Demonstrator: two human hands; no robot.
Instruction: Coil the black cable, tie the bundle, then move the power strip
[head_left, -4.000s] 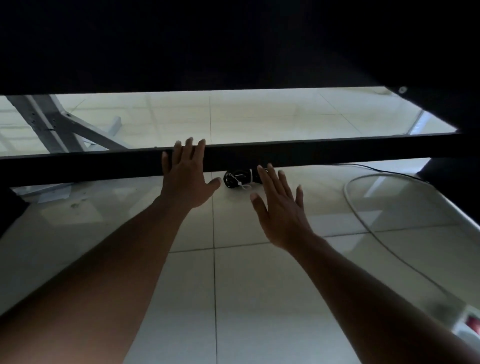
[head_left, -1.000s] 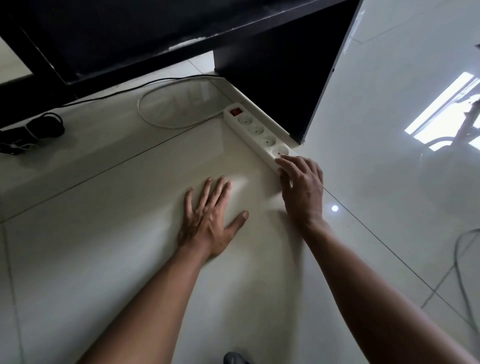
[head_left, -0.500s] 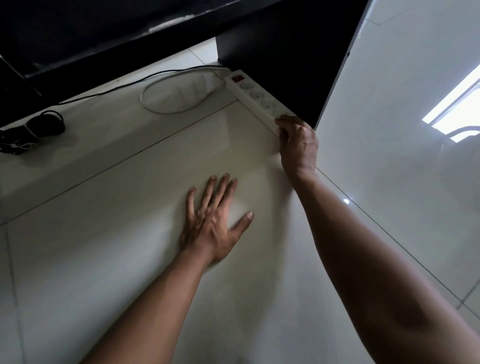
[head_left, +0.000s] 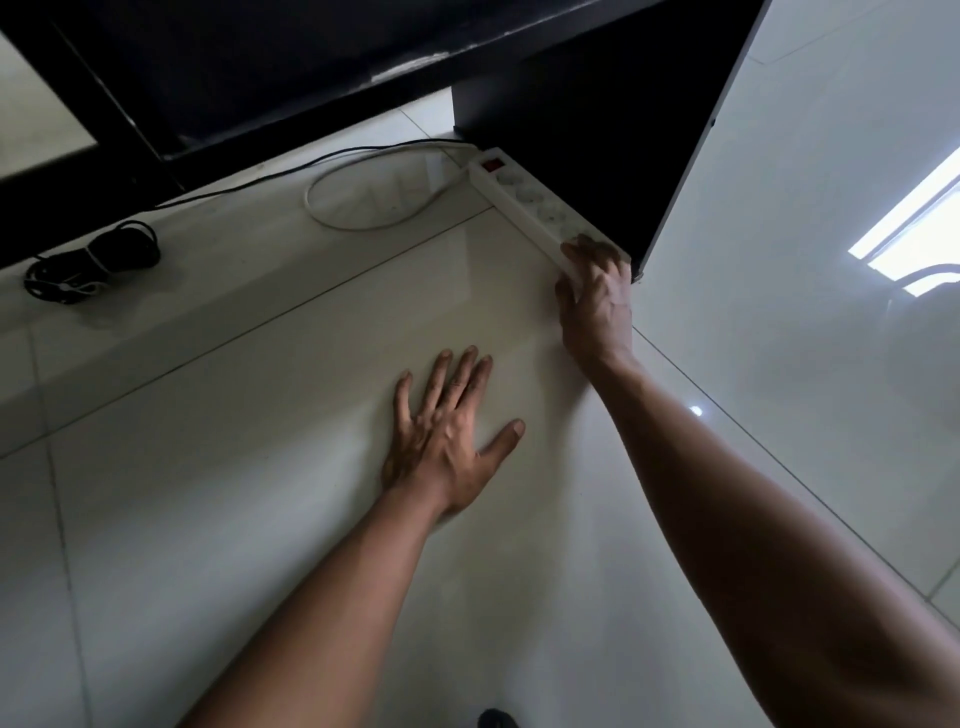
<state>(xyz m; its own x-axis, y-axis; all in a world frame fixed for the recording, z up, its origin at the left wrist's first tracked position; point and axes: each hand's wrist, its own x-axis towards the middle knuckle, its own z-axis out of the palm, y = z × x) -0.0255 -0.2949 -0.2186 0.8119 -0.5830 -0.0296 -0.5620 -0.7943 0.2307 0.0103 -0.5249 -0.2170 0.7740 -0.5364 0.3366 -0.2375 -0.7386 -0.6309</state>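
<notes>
Our right hand (head_left: 597, 296) is the one on the job. Its fingers curl over the near end of the power strip (head_left: 530, 202) and grip it. The strip lies on the floor (head_left: 260, 467), tight along the foot of a dark panel (head_left: 597, 130). Its long axis runs from the red switch (head_left: 492, 165) at the far left down to our hand at the near right. Any slide or lift therefore starts from that near end, and we judge the clear way out to be leftward and nearer, away from the panel.

Our left hand (head_left: 447, 431) rests flat on the floor with its fingers spread. It holds nothing and sits well apart from the strip, to the near left.

By our count there is one power strip, with at least three sockets showing beyond the hand. One white cord (head_left: 332, 221) loops off its switch end. One thin black lead (head_left: 291, 169) runs along the far side. One black cable bundle (head_left: 88, 265) lies far left with a pale tie across it, so coiling and tying look done.
</notes>
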